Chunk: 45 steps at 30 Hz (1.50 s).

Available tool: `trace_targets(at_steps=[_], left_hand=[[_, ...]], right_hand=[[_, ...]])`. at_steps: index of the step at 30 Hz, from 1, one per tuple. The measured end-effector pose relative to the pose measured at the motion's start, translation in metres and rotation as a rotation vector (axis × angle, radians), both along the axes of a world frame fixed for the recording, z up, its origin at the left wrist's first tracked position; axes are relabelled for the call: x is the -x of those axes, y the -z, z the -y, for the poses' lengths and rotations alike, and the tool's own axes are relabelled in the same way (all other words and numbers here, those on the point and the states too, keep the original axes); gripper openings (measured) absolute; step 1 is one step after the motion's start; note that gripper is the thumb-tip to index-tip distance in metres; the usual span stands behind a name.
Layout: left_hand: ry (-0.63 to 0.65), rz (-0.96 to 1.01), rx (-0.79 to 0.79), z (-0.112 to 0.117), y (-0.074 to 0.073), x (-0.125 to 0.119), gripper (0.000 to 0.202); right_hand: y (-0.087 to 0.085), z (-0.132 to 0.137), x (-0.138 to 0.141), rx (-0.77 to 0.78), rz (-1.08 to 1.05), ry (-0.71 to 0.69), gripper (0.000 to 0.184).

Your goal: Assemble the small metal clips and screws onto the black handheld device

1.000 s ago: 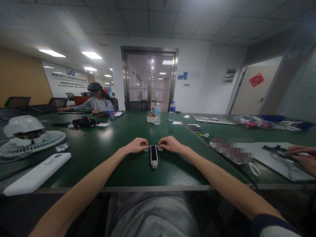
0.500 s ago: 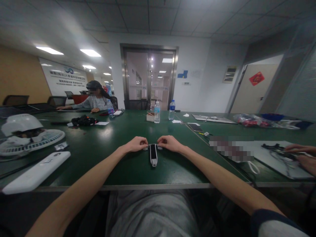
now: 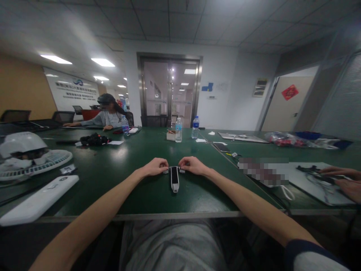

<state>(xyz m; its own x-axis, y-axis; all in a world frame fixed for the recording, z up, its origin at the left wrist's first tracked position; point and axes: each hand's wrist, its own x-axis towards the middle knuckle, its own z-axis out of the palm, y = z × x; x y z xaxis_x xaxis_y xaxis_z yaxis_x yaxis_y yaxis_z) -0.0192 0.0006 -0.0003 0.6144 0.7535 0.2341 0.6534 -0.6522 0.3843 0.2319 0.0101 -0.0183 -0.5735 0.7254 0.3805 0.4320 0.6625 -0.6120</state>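
Observation:
A narrow white device with a black top face lies on the green table, its tapered white end towards me. By the left side of its far end is my left hand, with fingers curled and pinched. My right hand mirrors it on the other side, also pinching. A small pale piece shows under the left fingertips, and another pale piece under the right ones. Whether these pieces are joined to the device cannot be made out.
Water bottles and a small box stand ahead. On the left are a long white case and a white helmet-like object. To the right, another person's hands handle cables over a pale board. Across the table sits another person.
The view has shifted slightly. Both of my hands keep their pinch beside the device. At the right, the other person's hands have moved a little to the left.

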Motion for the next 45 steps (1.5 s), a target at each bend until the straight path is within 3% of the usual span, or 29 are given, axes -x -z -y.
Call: trace_targets(at_steps=[9, 14, 19, 22, 28, 32, 38, 45], left_hand=[[0.0, -0.046, -0.104, 0.009, -0.003, -0.008, 0.022], [0.022, -0.06, -0.142, 0.009, -0.003, -0.011, 0.023], [0.022, -0.082, -0.134, 0.006, -0.005, -0.011, 0.023], [0.006, -0.071, -0.138, 0.003, -0.004, -0.007, 0.024], [-0.038, -0.061, -0.173, -0.003, -0.002, 0.001, 0.024], [-0.044, -0.073, -0.174, 0.0, -0.004, 0.001, 0.024], [-0.019, -0.051, -0.21, 0.004, -0.007, -0.003, 0.022], [0.041, 0.032, -0.342, 0.011, -0.009, -0.017, 0.019]], right_hand=[[-0.001, 0.003, 0.001, -0.072, 0.061, 0.046, 0.018], [-0.014, 0.001, -0.007, -0.127, 0.167, 0.045, 0.021], [-0.029, -0.01, -0.033, -0.31, 0.336, 0.265, 0.02], [-0.024, -0.018, -0.045, -0.337, 0.458, 0.347, 0.023], [-0.007, -0.027, -0.04, -0.317, 0.571, 0.283, 0.025], [-0.004, -0.032, -0.034, -0.294, 0.623, 0.323, 0.021], [-0.009, -0.027, -0.032, -0.29, 0.558, 0.345, 0.011], [-0.021, 0.006, 0.002, -0.363, 0.226, 0.181, 0.01]])
